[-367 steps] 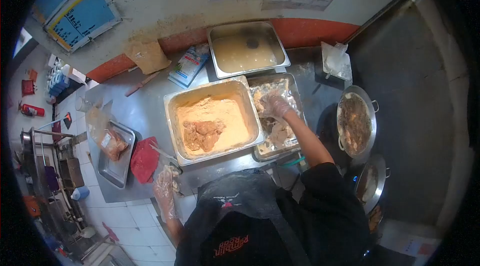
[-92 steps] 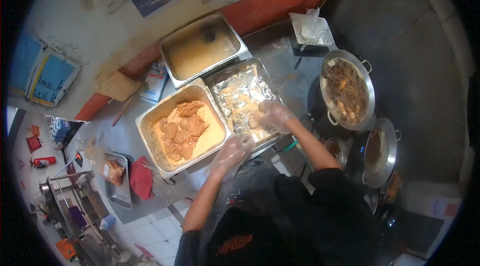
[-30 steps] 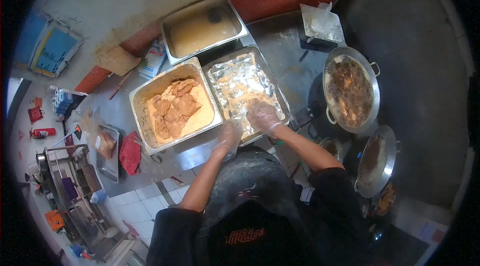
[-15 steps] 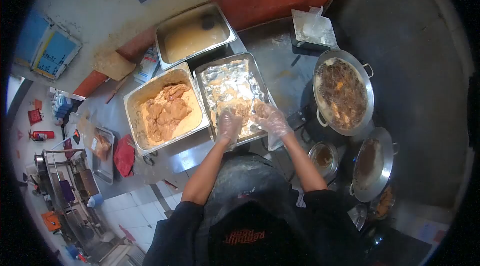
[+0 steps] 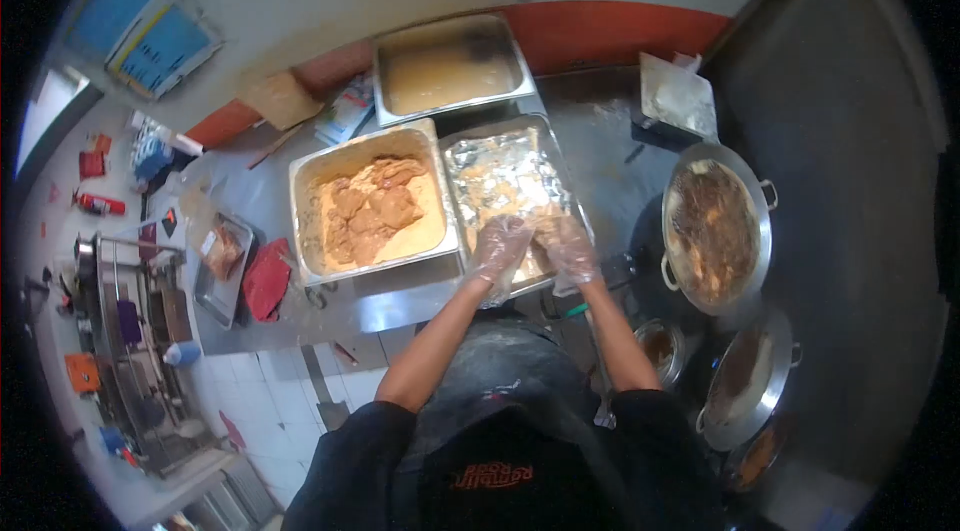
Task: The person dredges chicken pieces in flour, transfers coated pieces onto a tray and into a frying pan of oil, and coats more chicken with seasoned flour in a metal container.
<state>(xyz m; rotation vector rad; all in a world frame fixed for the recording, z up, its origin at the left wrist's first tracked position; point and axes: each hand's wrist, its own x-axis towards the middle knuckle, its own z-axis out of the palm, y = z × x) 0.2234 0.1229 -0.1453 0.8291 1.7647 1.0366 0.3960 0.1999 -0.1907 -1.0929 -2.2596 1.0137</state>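
Both hands wear clear plastic gloves and are close together over the near part of a foil-lined tray (image 5: 500,166). My left hand (image 5: 500,246) has its fingers bent inward at the foil. Beside it, my right hand (image 5: 568,249) is curled too, and what lies between the two is too small and hidden to name. Loose batter crumbs are scattered on the foil. Left of the tray, a deep steel pan (image 5: 312,241) holds pale flour with several pieces of coated raw meat (image 5: 370,216) on top.
Behind stands a pan of cloudy liquid (image 5: 445,76). Two woks of oil, one with frying food (image 5: 715,236) and one nearer (image 5: 745,381), are at the right. A red cloth (image 5: 266,281) and a small tray with bagged meat (image 5: 222,253) lie left. A metal box (image 5: 678,101) sits behind the woks.
The view has turned and shifted, so the pans appear further right. My left hand has come from the tray's near corner to beside my right hand over the foil.
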